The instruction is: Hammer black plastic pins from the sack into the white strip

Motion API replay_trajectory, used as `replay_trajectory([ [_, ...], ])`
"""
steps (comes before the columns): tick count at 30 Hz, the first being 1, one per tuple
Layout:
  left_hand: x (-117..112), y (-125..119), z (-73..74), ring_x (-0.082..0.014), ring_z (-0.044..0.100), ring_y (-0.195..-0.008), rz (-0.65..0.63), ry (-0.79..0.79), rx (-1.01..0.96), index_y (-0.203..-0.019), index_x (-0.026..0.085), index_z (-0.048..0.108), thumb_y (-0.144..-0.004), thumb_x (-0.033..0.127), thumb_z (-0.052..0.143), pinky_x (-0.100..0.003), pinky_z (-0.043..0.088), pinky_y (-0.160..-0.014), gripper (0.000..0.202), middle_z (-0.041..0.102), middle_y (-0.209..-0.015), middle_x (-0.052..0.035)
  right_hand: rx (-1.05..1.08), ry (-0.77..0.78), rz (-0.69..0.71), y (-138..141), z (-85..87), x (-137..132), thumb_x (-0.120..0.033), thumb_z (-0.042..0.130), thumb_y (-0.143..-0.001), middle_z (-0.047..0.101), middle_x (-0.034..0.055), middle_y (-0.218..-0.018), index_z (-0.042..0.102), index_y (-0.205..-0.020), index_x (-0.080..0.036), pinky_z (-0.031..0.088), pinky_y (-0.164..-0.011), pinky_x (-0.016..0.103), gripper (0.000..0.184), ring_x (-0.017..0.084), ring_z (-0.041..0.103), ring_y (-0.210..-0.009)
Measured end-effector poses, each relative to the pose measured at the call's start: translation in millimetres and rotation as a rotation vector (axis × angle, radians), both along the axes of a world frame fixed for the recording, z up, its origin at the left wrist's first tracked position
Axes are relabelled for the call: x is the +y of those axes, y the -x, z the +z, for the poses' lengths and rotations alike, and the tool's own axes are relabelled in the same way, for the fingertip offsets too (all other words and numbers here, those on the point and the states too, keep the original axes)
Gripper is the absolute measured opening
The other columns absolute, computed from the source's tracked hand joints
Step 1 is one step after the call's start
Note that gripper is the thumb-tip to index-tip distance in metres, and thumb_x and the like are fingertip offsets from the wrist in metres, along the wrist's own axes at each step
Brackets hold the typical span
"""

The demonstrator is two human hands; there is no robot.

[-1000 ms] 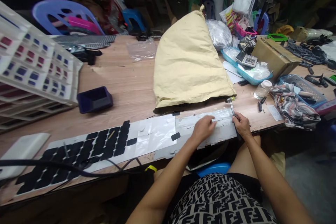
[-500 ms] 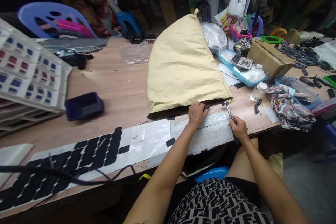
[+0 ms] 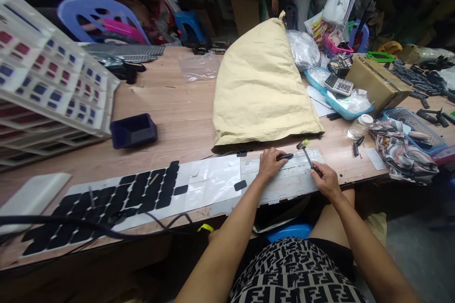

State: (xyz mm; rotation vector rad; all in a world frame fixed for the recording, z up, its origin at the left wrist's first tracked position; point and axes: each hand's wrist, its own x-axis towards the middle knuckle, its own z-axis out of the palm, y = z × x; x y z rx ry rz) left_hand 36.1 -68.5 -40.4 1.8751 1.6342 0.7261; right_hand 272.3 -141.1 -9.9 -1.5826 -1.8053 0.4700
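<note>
My left hand [image 3: 270,164] is closed on a small black elongated piece [image 3: 285,156], whose free end points right. In my right hand [image 3: 327,181] is a small hammer [image 3: 307,154] with a metal shaft and a yellow-green tip on its head. The hammer's head is raised up and left, close to the black piece but apart from it. Beneath both hands lies a clear-and-white sheet or board [image 3: 284,184] at the table's front edge. Left of it, a white sheet [image 3: 209,175] carries rows of flat black pieces [image 3: 140,191].
A large stuffed yellowish sack [image 3: 263,90] stands just beyond my hands. To the left are a purple bin [image 3: 133,131] and a white crate [image 3: 71,75]. At right sit a jar [image 3: 359,127], a crumpled cloth [image 3: 401,156] and a cardboard box [image 3: 377,83]. A black cable [image 3: 106,232] crosses the front left.
My view has turned slightly left, so the table things sit further right. The hammer's head now tilts more to the left, nearer the black piece. Part of another person shows at the back.
</note>
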Motion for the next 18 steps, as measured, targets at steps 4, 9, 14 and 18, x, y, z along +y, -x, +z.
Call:
replay_trajectory([
  [4,-0.6,-0.5,0.0,-0.0236,0.053,-0.105,0.012,0.007,-0.007,-0.100,0.028,0.075,-0.084,0.032,0.071,-0.039,0.037,-0.096,0.017,0.067,-0.104,-0.0016,-0.021,-0.001,0.088,17.4,8.6,-7.4,-0.036,0.056,-0.090,0.074,0.0084,-0.099,0.073,-0.119,-0.022,0.053,-0.085,0.035,0.035,0.024,0.067,-0.088],
  [9,-0.9,-1.9,2.1,-0.0233,0.053,-0.104,0.018,0.019,-0.001,-0.103,0.029,0.075,-0.085,0.032,0.071,-0.038,0.038,-0.095,0.019,0.067,-0.102,-0.0019,-0.040,0.046,0.092,25.3,7.9,-5.7,-0.033,0.056,-0.089,0.075,0.0068,-0.093,0.073,-0.116,-0.023,0.052,-0.080,0.034,0.034,0.024,0.066,-0.085],
  [14,-1.0,-1.9,5.8,-0.0235,0.053,-0.104,0.013,0.020,-0.007,-0.102,0.029,0.075,-0.084,0.033,0.072,-0.038,0.038,-0.093,0.018,0.066,-0.101,-0.0020,0.037,0.070,0.109,31.9,7.6,-7.4,-0.032,0.055,-0.090,0.075,0.0078,-0.101,0.072,-0.118,-0.020,0.052,-0.080,0.033,0.035,0.024,0.067,-0.088],
  [18,-1.1,-1.8,8.2,-0.0228,0.053,-0.103,0.015,0.012,0.004,-0.102,0.027,0.074,-0.084,0.032,0.072,-0.037,0.038,-0.093,0.018,0.067,-0.101,-0.0019,0.008,0.083,0.133,39.2,5.9,-9.3,-0.035,0.056,-0.089,0.074,0.0069,-0.091,0.072,-0.118,-0.020,0.052,-0.078,0.033,0.036,0.023,0.067,-0.083],
])
